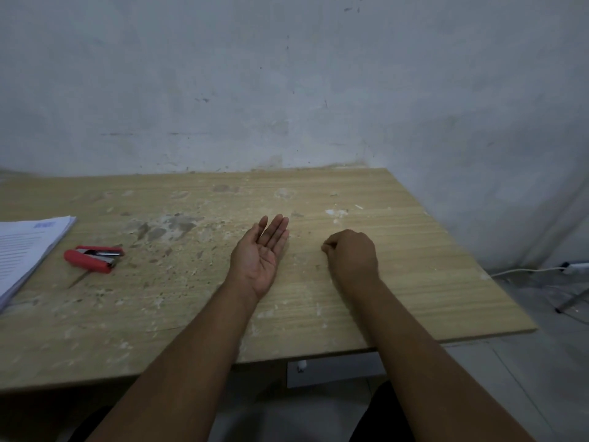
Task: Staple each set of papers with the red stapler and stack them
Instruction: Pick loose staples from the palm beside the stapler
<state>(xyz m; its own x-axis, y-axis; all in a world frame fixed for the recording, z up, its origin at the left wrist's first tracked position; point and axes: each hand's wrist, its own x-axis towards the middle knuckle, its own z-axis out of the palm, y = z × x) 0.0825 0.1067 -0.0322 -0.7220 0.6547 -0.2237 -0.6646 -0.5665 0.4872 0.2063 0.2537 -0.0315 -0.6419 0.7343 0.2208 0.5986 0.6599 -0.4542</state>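
Observation:
A small red stapler (pixel 92 258) lies on its side on the wooden table (pixel 414 282), left of centre. A stack of printed white papers (pixel 22 250) rests at the table's left edge, partly cut off by the frame. My left hand (pixel 259 256) lies palm up near the table's middle, fingers straight and holding nothing, well to the right of the stapler. My right hand (pixel 352 255) rests knuckles up beside it, curled into a loose fist with nothing seen inside.
The table top is stained and speckled with white flecks. A grey wall stands just behind its far edge. Right of the table, a white cable and power strip (pixel 570 267) lie on the floor.

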